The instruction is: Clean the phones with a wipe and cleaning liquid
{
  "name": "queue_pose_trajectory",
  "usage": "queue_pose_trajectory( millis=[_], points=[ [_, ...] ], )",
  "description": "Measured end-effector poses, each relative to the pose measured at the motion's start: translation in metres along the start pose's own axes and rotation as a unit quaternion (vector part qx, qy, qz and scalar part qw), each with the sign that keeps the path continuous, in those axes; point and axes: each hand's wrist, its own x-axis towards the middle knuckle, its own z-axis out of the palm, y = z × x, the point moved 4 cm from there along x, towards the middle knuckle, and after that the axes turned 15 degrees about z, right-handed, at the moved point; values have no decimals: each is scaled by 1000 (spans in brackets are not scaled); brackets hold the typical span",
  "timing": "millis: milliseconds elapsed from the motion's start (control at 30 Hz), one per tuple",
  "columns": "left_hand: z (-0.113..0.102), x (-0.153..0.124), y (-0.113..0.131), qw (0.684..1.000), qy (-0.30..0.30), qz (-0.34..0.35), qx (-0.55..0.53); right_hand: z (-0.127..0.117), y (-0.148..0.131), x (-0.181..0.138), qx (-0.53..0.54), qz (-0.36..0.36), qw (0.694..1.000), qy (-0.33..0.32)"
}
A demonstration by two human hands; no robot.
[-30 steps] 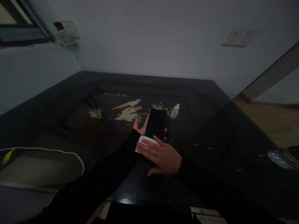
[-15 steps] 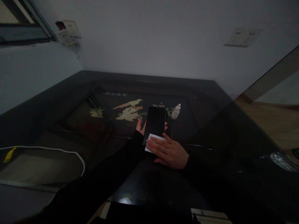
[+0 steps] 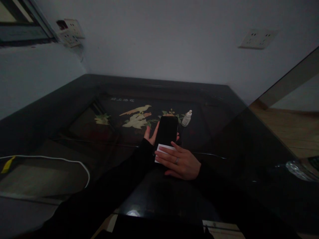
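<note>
A black smartphone lies tilted in my left hand, its dark screen facing up. The thumb shows at the phone's left side and fingertips curl round its right edge; the palm is hidden beneath. Across the phone's lower end, my right hand presses a folded white wipe with its fingers nearly straight. A ring is on one finger. Most of the wipe is covered by that hand. Just beyond the phone, to the right, a small clear dropper bottle with a white top stands upright.
The glossy black table carries an inlaid bird-and-flower picture. A white cable with a yellow tag runs along the left. At the far right lies a shiny clear object. Wall sockets are above the table.
The phone's top end has tipped slightly to the right and toward me. My right hand and the wipe stay at the phone's lower end, almost unmoved. The view has shifted a little.
</note>
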Motion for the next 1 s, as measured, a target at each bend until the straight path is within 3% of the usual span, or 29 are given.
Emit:
queue_pose_trajectory(
  millis=[100, 233, 333, 467, 533, 633, 800, 900, 1000],
  points=[
    [-2, -1, -6, 1000, -6, -20, 10, 7, -10, 7, -7, -7, 1000, -20],
    [-3, 1, -7, 999, -1, 26, 40, 2, 3, 2, -13, 8, 1000, -9],
    [-2, -1, -6, 995, -20, 54, 76, -11, 34, -3, -31, 91, 995, 16],
    [2, -9, -19, 988, -113, -39, 102, -27, 63, -6, -52, 214, 974, 49],
    [1, -7, -18, 991, -93, 14, 95, -25, 56, -6, -42, 201, 978, 43],
    [-1, -2, -9, 991, -9, 109, 78, -12, 24, -3, -11, 115, 993, 19],
    [9, -1, -2, 991, -1, 39, 129, 3, -16, -1, 11, -12, 1000, -5],
    [8, -4, -2, 991, -4, 60, 122, -1, -8, -1, -2, -16, 1000, 16],
    [2, -6, -4, 991, -25, 77, 103, -13, 17, 0, -18, 49, 998, 45]
  ],
)
